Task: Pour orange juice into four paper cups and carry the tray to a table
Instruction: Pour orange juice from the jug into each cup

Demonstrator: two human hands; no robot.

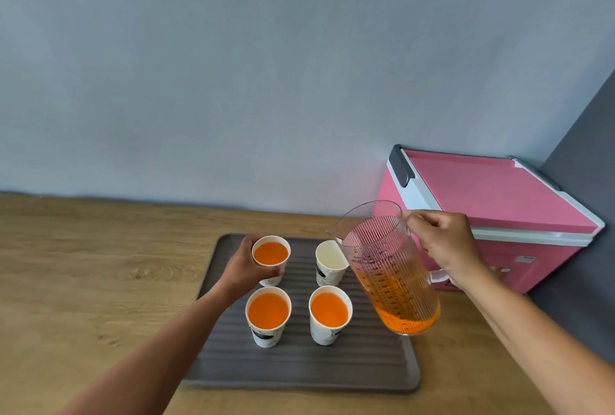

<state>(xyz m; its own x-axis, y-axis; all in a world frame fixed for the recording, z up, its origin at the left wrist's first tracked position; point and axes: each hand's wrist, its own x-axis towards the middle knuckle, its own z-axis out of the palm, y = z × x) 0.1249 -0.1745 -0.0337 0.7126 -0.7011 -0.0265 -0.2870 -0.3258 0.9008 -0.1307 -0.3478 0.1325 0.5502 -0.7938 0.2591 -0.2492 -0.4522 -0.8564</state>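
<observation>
Though upright, pitcher (pixel 392 275) spout leftward.

No legible text; pitcher (pixel 389 268) scale marks and cooler (pixel 499 215) label unreadable.

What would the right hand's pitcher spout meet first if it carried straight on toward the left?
Most likely the empty cup at the tray's back right: the pitcher in the right hand already overlaps its rim, though their heights are unclear.
</observation>
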